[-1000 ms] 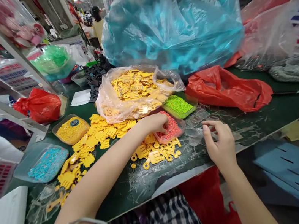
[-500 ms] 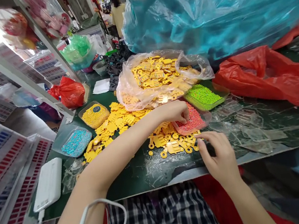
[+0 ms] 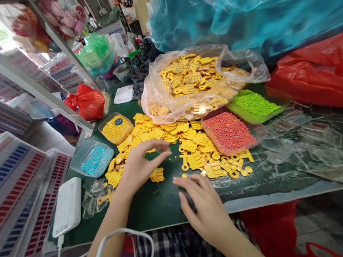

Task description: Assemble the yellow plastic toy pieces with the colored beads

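Note:
My left hand (image 3: 142, 163) hovers over the near edge of a spread of yellow plastic pieces (image 3: 145, 128), its thumb and fingers apart with nothing seen between them. Just below its thumb a single yellow piece (image 3: 157, 175) lies on the dark green tabletop (image 3: 146, 210). My right hand (image 3: 206, 211) is at the front of the table, fingers loosely spread, left of small yellow rings and flat parts (image 3: 223, 166). Beyond those parts stands a clear tray of red beads (image 3: 230, 131). Nothing shows in the right hand, though its palm side is partly hidden.
Trays of green (image 3: 255, 102), yellow (image 3: 115, 129) and blue beads (image 3: 97, 158) surround the pieces. A clear bag of yellow parts (image 3: 189, 79) stands behind. A white power bank (image 3: 67, 206) lies left, its cable crossing my left forearm. A large blue bag (image 3: 236, 6) fills the back right.
My left hand has left the red bead tray and moved left and nearer, its fingers parting. My right hand has moved left along the table edge. The view has shifted slightly.

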`<state>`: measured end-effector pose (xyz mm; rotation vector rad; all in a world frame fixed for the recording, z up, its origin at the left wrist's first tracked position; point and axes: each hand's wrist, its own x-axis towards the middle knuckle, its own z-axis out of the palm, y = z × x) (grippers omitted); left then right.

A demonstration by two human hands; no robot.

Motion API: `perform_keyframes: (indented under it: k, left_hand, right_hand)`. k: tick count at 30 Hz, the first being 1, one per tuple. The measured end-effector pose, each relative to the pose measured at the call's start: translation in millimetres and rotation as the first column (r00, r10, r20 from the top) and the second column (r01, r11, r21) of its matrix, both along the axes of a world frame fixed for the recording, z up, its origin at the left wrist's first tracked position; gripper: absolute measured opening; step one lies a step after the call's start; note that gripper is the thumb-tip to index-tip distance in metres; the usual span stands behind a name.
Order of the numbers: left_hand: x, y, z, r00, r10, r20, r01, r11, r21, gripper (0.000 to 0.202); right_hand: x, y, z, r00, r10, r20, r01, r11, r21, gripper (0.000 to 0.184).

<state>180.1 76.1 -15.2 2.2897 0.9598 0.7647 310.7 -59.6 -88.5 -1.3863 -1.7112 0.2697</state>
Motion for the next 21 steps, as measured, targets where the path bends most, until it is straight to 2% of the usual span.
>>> perform_keyframes:
  k: [2, 4, 8, 13, 17, 21]
  left_hand:
    - [-29, -8, -16.5, 0.994, 0.1, -0.047, -0.099, 0.995, 0.014, 0.024]
    - [-47, -13, -32.7, 0.988, 0.13, -0.085, -0.129, 0.991, 0.025, 0.024]
    - [-59, -19, -53.0, 0.985, 0.118, -0.128, -0.116, 0.993, 0.023, 0.022]
    - [-58, -23, -58.3, 0.976, 0.111, -0.189, -0.108, 0.994, 0.026, 0.025]
    - [-58, -23, -59.2, 0.969, 0.104, -0.223, -0.098, 0.994, 0.039, 0.024]
    - [-58, -22, -60.5, 0.971, 0.088, -0.223, -0.091, 0.996, -0.003, 0.024]
  right_hand:
    - [-11, 5, -0.7, 1.0, -0.019, -0.012, 0.019, 1.0, -0.015, 0.034]
    - [-20, 10, -0.5, 1.0, -0.007, 0.005, 0.007, 1.0, -0.03, 0.036]
    - [-30, 15, -0.3, 0.997, 0.041, 0.071, -0.037, 0.998, -0.057, 0.04]
    - [-29, 15, -1.5, 0.987, 0.047, 0.151, -0.037, 0.997, -0.071, 0.043]
    - [-28, 16, 0.2, 0.99, 0.055, 0.132, -0.04, 0.992, -0.116, 0.043]
    - [-27, 17, -1.1, 0.991, 0.07, 0.115, -0.053, 0.988, -0.145, 0.045]
